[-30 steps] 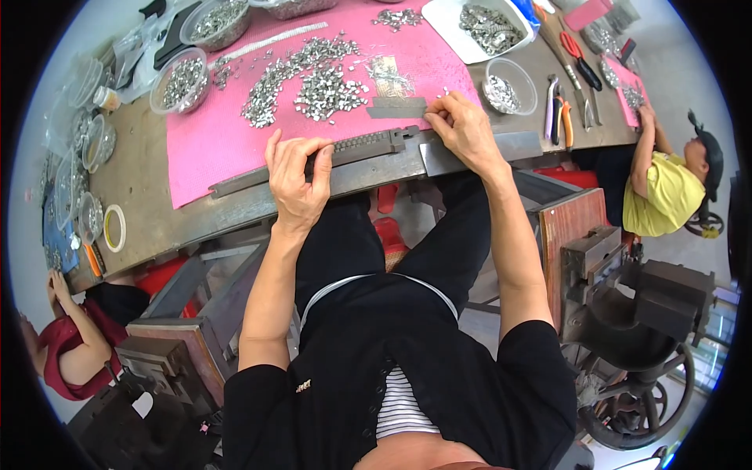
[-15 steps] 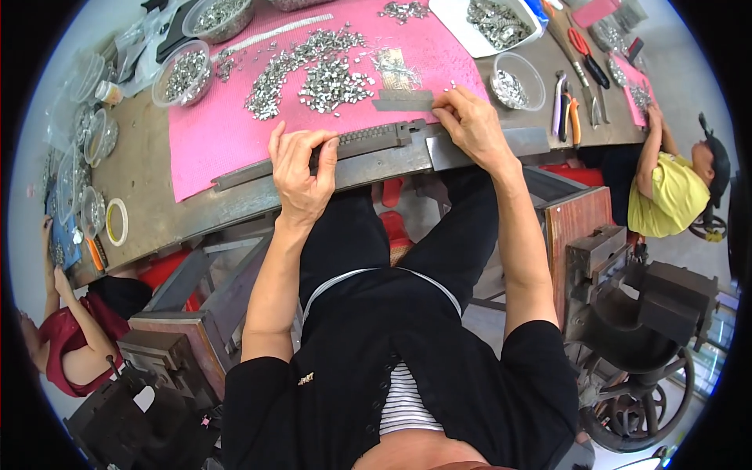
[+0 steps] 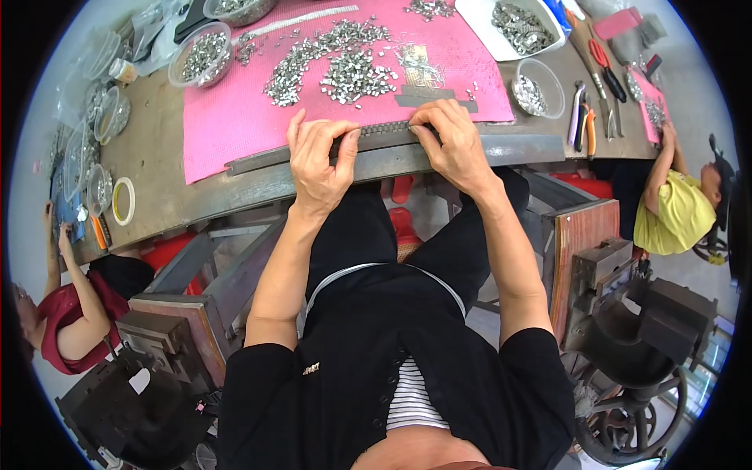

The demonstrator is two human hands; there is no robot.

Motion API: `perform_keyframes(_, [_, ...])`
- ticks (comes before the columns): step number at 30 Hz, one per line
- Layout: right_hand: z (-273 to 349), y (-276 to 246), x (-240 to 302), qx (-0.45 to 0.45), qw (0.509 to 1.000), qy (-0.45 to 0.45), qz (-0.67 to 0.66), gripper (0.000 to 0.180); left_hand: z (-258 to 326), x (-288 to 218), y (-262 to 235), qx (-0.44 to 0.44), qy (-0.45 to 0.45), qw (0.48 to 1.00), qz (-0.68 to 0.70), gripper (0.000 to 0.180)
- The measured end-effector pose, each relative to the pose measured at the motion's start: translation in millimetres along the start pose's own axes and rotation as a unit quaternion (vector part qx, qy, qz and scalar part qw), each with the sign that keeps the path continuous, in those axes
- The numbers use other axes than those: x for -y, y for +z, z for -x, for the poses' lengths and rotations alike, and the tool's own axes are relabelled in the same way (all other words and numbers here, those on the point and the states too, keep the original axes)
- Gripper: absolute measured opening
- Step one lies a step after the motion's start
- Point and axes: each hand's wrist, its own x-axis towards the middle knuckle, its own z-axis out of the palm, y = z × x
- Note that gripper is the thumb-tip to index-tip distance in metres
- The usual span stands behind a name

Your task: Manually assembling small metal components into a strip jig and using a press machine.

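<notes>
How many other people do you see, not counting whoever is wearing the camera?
2: one person in a dark red top at the far left, and one in a yellow top at the far right. Others may be out of view.

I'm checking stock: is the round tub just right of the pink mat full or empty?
Neither: the tub is partly filled. Metal pieces lie inside, leaving part of it bare.

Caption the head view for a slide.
Left hand and right hand at a dark bar along the front of the bench, metal bits heaped on the mat.
</notes>
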Motion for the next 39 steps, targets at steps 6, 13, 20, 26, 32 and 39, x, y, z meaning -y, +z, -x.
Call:
perform_keyframes(6, [1, 0, 4, -0.001, 0.995, -0.065, 0.082, 0.015, 0, -3, -2, 0.011, -0.005, 1.000, 0.006, 0.012])
perform_keyframes(13, [20, -6, -5, -0.007, 0.993, -0.087, 0.077, 0.029, -24, 11, -24, 0.135, -0.003, 0.990, -0.049, 0.019])
perform_keyframes(20, [12, -9, -7, -0.027, 0.998, -0.049, 0.007, 0.031, -60, 49, -18, 0.217, 0.060, 0.967, -0.123, 0.061])
perform_keyframes(26, [-48, 13, -9, 0.052, 0.997, 0.042, -0.031, 0.026, -82, 71, 13, 0.296, 0.118, 0.932, -0.175, 0.096])
perform_keyframes(32, [-74, 41, -28, 0.038, 0.998, 0.023, -0.045, 0.011, -87, 82, 32, 0.303, 0.116, 0.925, -0.198, 0.079])
perform_keyframes(39, [-71, 34, -26, 0.030, 0.998, 0.021, -0.053, 0.010, -89, 83, 17, 0.251, 0.106, 0.955, -0.122, 0.062])
